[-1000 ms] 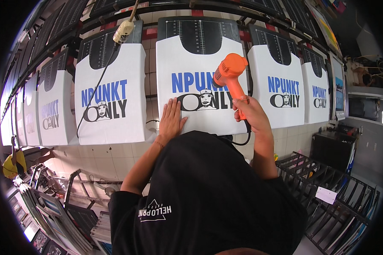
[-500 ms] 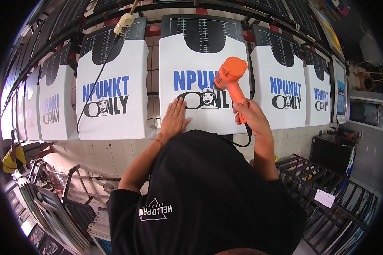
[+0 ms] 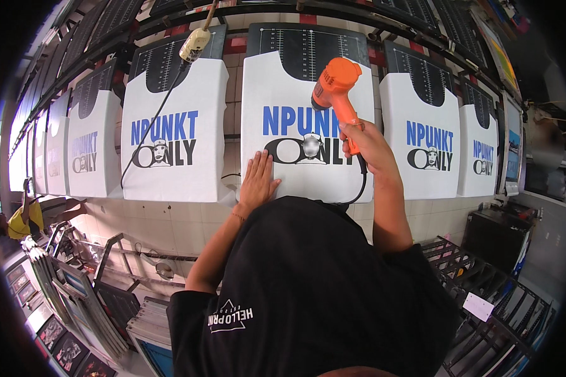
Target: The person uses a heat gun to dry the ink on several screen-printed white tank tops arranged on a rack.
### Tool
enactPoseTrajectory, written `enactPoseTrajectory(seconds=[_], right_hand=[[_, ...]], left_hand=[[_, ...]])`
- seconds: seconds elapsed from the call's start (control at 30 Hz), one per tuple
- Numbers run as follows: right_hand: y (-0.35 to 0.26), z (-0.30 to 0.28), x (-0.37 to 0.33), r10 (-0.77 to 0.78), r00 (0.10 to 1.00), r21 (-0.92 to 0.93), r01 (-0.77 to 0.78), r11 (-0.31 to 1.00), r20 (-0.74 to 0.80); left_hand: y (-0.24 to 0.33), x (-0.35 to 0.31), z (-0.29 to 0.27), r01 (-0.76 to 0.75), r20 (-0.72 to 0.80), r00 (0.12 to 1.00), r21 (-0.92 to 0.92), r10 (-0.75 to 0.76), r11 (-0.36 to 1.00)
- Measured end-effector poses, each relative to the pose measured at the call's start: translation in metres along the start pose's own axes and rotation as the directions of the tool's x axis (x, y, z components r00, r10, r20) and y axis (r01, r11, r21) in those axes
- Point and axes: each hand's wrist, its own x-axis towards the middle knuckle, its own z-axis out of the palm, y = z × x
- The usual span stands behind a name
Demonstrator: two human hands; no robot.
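A white T-shirt (image 3: 308, 182) lies stretched over a black printing board (image 3: 358, 44) in the middle. It bears blue and black lettering with a small drawn head in a cap. My right hand (image 3: 372, 146) is wrapped round the handle of an orange hair dryer (image 3: 338, 85), held above the right half of the shirt. The dryer's dark nozzle points down and left, over the blue print, covering some of its letters. Fingers stretched out, my left hand (image 3: 258, 182) lies flat on the shirt's lower left, just under the black print.
Matching shirts on boards stand to the left (image 3: 173, 179) and right (image 3: 421, 179). A cream power socket (image 3: 195, 45) hangs at the upper left, its black cord crossing the left shirt. Behind me are black racks (image 3: 471, 283), stacked frames (image 3: 85, 301) and a person in yellow (image 3: 26, 217).
My right hand has moved the hair dryer farther up the shirt, away from me. My left hand stays flat at the lower left of the print. The whole view has shifted slightly.
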Motion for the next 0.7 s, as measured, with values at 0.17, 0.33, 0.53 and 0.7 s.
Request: enactPoseTrajectory(seconds=[0.17,0.33,0.53,0.7], right_hand=[[0.0,-0.002,0.0,0.011,1.0,0.022,-0.011,1.0,0.011],[0.0,0.003,-0.005,0.016,1.0,0.006,-0.016,1.0,0.001],[0.003,0.021,-0.023,0.075,0.995,0.032,-0.073,0.997,-0.061],[0.01,0.042,-0.046,0.092,0.988,0.036,-0.088,0.995,-0.127]], left_hand=[[0.006,-0.015,0.001,0.015,0.037,0.999,-0.007,-0.014,1.0],[0.005,-0.024,0.004,-0.003,0.02,1.0,-0.022,0.004,1.0],[-0.007,-0.011,-0.017,-0.011,0.006,1.0,-0.051,0.011,0.999],[-0.033,-0.001,-0.019,-0.064,-0.016,0.998,-0.042,0.064,0.997]])
